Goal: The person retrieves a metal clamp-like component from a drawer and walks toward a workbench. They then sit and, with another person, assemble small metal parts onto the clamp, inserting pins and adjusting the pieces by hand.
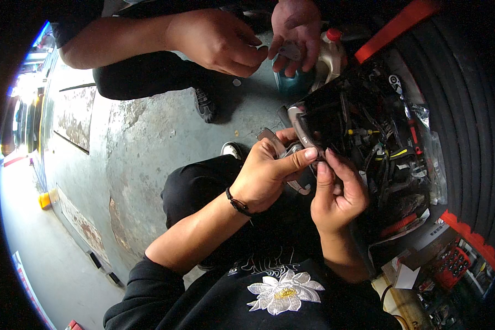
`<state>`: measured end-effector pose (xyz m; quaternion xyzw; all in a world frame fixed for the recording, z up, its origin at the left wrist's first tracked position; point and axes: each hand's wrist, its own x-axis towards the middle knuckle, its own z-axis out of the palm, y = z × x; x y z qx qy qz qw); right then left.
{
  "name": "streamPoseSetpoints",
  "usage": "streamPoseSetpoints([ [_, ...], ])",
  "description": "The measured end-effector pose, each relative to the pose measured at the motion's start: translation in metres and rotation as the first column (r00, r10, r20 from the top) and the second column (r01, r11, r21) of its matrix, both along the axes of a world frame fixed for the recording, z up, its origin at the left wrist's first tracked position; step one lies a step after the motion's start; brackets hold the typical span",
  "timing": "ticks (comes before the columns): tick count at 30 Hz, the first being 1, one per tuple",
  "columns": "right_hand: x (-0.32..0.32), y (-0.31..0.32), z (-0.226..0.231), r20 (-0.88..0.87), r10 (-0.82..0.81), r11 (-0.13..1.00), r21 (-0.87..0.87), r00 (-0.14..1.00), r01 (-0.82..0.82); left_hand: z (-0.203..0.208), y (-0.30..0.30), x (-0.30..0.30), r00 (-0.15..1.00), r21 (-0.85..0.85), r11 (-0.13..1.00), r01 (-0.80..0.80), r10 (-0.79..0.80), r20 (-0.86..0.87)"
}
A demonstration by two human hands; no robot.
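In front of my chest, a curved grey-brown handle, shaped like a car door handle, is between my two hands. My left hand is closed round it, thumb pressed on its lower part; a flat greyish piece sticks out past the fingers of that hand. My right hand pinches at the handle's near end; its fingertips partly hide what they grip. Under the left hand a pale curved end shows. Across from me, another person's hand lies palm up with a small clear flat piece on it.
To the right stands a dark bin crowded with tools, among them a ratchet. A teal jug and a red-capped beige jug are beyond it. The co-worker's other hand hovers nearby. A red socket case is at lower right.
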<state>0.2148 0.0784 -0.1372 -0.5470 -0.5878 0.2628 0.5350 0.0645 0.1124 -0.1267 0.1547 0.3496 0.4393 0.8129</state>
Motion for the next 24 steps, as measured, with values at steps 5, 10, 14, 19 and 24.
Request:
streamPoseSetpoints([
  [5, 0.002, 0.0, -0.002, 0.099, 0.016, 0.998, 0.067, 0.995, -0.023, 0.0, 0.0, 0.006, 0.998, -0.021, 0.998, -0.055, 0.055, -0.026],
  [10, 0.004, 0.001, 0.0, 0.151, -0.047, 0.988, 0.154, 0.987, 0.023, 0.004, 0.0, 0.005, 0.996, 0.041, 0.998, 0.055, -0.052, -0.068],
  [14, 0.007, 0.004, 0.001, 0.204, -0.083, 0.973, 0.226, 0.975, 0.035, 0.001, 0.0, 0.004, 0.992, 0.029, 0.995, 0.095, -0.093, -0.081],
  [19, 0.007, 0.008, 0.001, 0.173, -0.044, 0.984, 0.179, 0.984, 0.012, -0.007, 0.0, 0.005, 0.999, 0.06, 0.997, 0.043, -0.043, -0.002],
  [24, 0.019, 0.015, 0.0, -0.268, -0.006, 0.996, -0.089, 0.963, -0.019, -0.008, 0.002, 0.005, 0.998, 0.01, 0.999, 0.037, -0.038, 0.051],
])
